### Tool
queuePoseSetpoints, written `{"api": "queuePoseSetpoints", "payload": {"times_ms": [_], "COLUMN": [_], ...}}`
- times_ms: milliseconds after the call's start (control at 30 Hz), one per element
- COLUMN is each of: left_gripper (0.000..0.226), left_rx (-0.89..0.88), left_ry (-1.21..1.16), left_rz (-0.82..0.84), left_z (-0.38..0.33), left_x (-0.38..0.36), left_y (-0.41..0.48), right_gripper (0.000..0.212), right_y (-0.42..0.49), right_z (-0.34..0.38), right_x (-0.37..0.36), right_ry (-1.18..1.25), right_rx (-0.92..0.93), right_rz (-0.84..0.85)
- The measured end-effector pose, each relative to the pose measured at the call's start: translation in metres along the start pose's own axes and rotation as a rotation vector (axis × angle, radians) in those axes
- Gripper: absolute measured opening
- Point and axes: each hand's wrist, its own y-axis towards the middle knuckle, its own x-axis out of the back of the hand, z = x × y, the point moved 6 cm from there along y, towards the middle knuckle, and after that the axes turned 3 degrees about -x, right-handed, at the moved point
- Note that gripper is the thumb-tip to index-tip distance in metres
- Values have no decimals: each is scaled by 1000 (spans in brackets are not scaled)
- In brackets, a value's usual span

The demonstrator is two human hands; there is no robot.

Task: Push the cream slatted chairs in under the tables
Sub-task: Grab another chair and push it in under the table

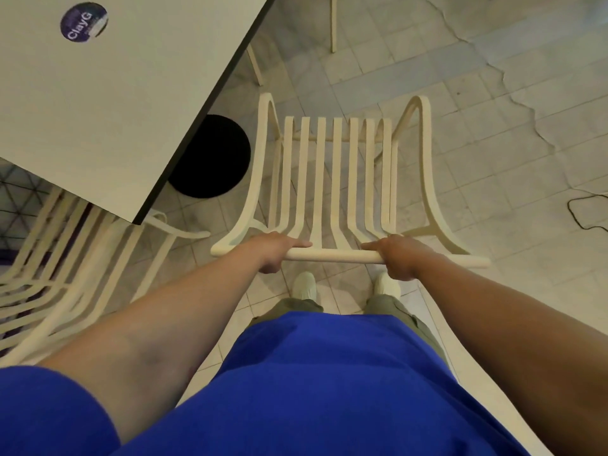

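**Blue shirt close in, both hands on the chair's back rail**

Blue shirt [312, 390] fills the bottom of the view; pale shoes [304, 284] show beyond it on the tiled floor [460, 93].

Hands: left hand [273, 250] and right hand [399, 256] each wrap the top rail [332, 256] of the cream slatted chair [339, 166], fingers curled over the bar, set apart to either side of its middle. Thumbs are hidden below. A symmetric hold like this likely keeps the chair from swinging as it is steered.

Chair position: out in the open on the floor, seat pointing away from the person, just right of the corner of the white table [115, 93]. No part of it is under the top. Judgement: the push has not been made here, and the chair would need angling left to line up with the table.

Nearby: a black round base [214, 159] sits under the table edge, beside the chair's left front. A second cream slatted chair [65, 251] lies at lower left, its front end hidden under the table's near edge. A dark cable [582, 212] trails on the floor far right, well clear.

Writing: a round dark sticker [84, 22] on the tabletop reads "ClayG"; its smaller print is too blurred to read.
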Motion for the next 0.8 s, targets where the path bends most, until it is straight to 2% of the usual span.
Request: {"api": "queuePoseSetpoints", "payload": {"times_ms": [233, 567, 800], "left_gripper": [91, 87, 90], "left_rx": [65, 194, 228], "left_ry": [-123, -285, -376], "left_rz": [-6, -57, -67], "left_z": [-38, -93, -120], "left_x": [-5, -8, -12], "left_y": [7, 17, 22], "right_gripper": [64, 69, 71], "right_y": [0, 6, 14], "right_z": [-41, -93, -112], "right_x": [15, 37, 51], "right_ry": [-90, -203, -289], "right_rx": [89, 239, 275], "right_rz": [19, 32, 58]}}
